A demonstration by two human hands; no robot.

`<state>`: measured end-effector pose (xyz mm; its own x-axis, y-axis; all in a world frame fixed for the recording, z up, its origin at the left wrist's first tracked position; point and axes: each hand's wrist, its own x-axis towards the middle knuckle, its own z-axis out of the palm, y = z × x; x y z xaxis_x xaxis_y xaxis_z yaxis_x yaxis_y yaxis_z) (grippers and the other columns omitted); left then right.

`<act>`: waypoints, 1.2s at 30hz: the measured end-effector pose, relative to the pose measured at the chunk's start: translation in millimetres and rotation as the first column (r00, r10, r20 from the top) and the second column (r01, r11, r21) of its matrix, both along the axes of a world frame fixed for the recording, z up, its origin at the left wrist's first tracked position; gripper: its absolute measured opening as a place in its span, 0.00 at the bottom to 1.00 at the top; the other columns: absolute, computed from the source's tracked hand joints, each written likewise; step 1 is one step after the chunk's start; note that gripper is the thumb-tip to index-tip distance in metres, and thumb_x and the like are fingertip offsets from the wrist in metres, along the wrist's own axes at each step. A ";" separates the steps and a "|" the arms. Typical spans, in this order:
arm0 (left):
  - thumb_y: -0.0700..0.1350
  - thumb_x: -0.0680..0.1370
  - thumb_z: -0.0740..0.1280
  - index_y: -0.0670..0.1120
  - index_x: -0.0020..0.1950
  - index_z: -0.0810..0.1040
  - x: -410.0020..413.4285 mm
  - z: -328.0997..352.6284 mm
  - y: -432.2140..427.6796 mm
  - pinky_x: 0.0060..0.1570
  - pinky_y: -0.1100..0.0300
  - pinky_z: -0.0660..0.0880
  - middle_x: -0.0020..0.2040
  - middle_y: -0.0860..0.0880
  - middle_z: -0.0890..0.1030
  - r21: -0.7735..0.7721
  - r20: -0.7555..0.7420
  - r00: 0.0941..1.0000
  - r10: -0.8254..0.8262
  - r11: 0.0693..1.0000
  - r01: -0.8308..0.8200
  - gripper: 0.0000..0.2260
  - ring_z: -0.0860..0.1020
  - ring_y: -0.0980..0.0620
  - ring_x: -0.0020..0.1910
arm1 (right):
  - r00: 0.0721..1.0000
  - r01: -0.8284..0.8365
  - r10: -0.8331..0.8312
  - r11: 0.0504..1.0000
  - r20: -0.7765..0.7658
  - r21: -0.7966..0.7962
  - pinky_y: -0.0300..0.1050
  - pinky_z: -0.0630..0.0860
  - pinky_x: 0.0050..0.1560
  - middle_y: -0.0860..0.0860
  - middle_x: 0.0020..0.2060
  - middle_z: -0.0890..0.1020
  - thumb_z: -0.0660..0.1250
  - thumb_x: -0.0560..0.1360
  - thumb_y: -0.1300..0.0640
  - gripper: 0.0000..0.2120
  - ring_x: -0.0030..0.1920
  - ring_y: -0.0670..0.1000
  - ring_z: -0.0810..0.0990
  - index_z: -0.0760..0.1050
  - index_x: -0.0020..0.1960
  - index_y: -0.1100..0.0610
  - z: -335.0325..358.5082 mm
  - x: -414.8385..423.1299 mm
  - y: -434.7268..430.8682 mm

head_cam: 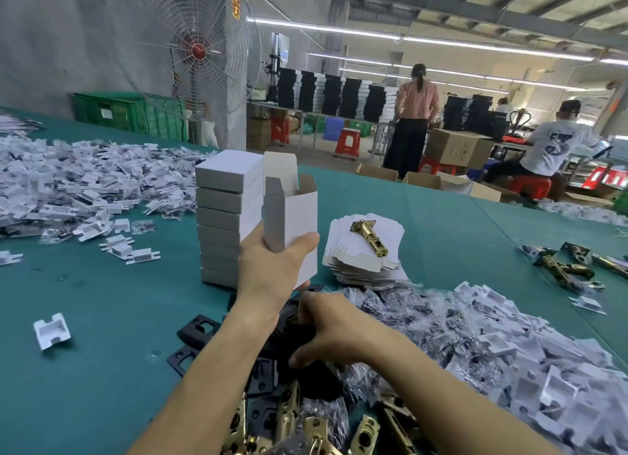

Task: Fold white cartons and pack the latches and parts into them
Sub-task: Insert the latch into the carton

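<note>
My left hand point(272, 264) grips an upright white carton point(292, 213) with its top flaps open, held above the green table point(102, 318). Below it, my right hand point(333, 329) reaches into a heap of black plates point(197, 329), fingers curled down among them; whether it holds one is hidden. Behind the carton stands a stack of closed white cartons point(227, 217). To the right lies a pile of flat carton blanks point(363, 257) with one brass latch point(368, 234) on top. Several brass latches point(295, 417) lie at the bottom edge.
Bagged parts and white plastic inserts point(509, 346) are heaped at the right, another big heap point(85, 183) at the left. Loose latches point(571, 264) lie at the far right. A lone white insert point(52, 330) sits near left. A fan point(190, 50) and workers stand beyond the table.
</note>
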<state>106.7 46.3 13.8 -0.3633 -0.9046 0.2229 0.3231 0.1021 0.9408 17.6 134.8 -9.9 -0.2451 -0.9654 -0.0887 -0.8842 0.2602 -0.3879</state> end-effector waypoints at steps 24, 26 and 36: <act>0.43 0.71 0.78 0.50 0.48 0.83 0.7 -1.0 13.6 0.30 0.52 0.81 0.40 0.50 0.85 -0.026 0.013 0.980 -0.197 0.980 0.198 0.09 0.83 0.49 0.37 | 0.960 0.254 -0.234 0.958 0.152 -0.134 0.43 0.67 0.31 0.51 0.26 0.73 0.73 0.69 0.59 0.15 0.28 0.48 0.70 0.67 0.31 0.55 7.9 -36.6 44.6; 0.46 0.69 0.79 0.49 0.49 0.83 2.0 -1.2 15.0 0.33 0.51 0.81 0.43 0.48 0.85 -0.035 -0.012 0.969 -0.246 0.969 0.245 0.11 0.84 0.46 0.41 | 0.957 0.211 -0.188 0.973 0.220 -0.088 0.40 0.76 0.36 0.50 0.32 0.83 0.75 0.71 0.58 0.08 0.32 0.45 0.79 0.78 0.36 0.57 11.7 -40.1 48.7; 0.42 0.66 0.78 0.44 0.44 0.82 3.4 -7.4 19.1 0.34 0.49 0.77 0.40 0.46 0.82 -0.415 0.073 0.954 -0.292 0.861 0.296 0.10 0.80 0.52 0.40 | 0.915 0.379 -0.199 0.720 0.350 -0.582 0.47 0.83 0.50 0.50 0.45 0.86 0.74 0.72 0.68 0.22 0.43 0.49 0.86 0.76 0.61 0.51 62.8 -52.3 82.6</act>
<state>110.1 65.4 6.4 -0.6007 -0.5794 0.5508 0.3933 0.3857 0.8346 -34.7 217.4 52.9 -0.5781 -0.7050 0.4108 -0.6579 0.1049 -0.7457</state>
